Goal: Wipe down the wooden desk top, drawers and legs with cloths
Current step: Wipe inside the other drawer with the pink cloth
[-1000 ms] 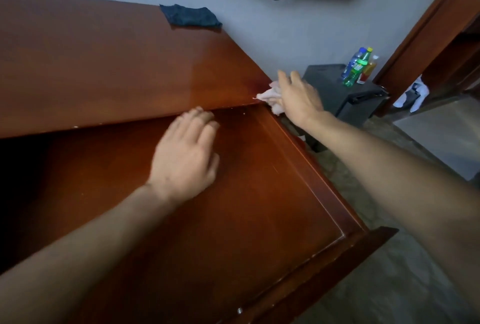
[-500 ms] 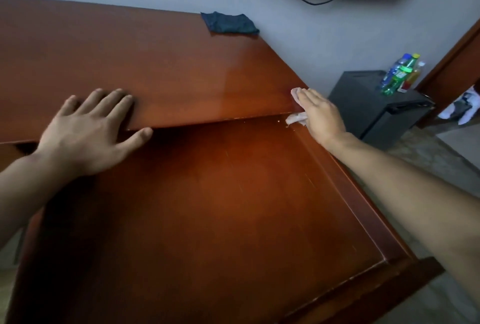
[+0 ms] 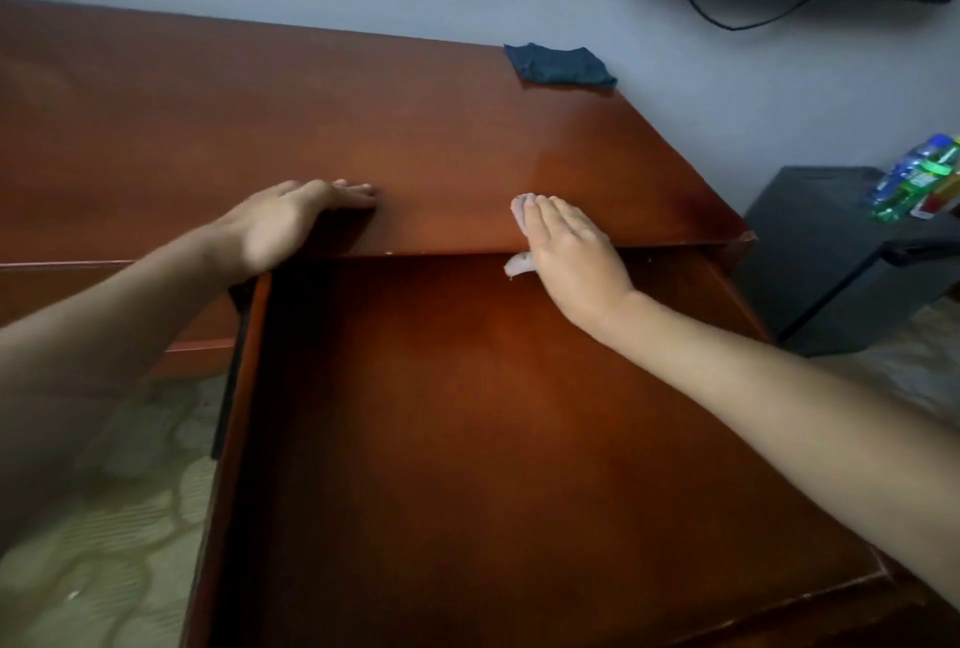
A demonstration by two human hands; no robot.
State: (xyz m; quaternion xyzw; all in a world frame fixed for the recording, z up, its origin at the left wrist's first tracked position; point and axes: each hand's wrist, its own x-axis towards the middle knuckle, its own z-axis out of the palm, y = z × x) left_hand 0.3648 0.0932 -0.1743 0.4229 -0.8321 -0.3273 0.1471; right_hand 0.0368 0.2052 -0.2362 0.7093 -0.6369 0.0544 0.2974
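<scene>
Head view, the only one we get: the right hand (image 3: pixel 566 252) lies flat over the front edge of the glossy reddish-brown wooden desk top (image 3: pixel 311 127), fingers together and stretched out, pressing a small pale cloth (image 3: pixel 518 263) against that edge. Only scraps of the cloth show, one peeking past the fingertips, one hanging under the palm. The left hand (image 3: pixel 291 221) is further along the same edge, fingers extended and close together, palm down, holding nothing, apparently just bracing. Below both, a wide wooden drawer (image 3: pixel 493 439) is pulled out, its inside bare. A second cloth, dark blue and folded (image 3: pixel 558 66), sits at the far right corner of the top, well apart from either hand.

Looks like the edge wipe is in hand, with plenty left: drawer and legs to come. The next move calls for steady downward pressure while sliding the cloth along the lip, keeping it bunched under the palm so it doesn't slip out.
</scene>
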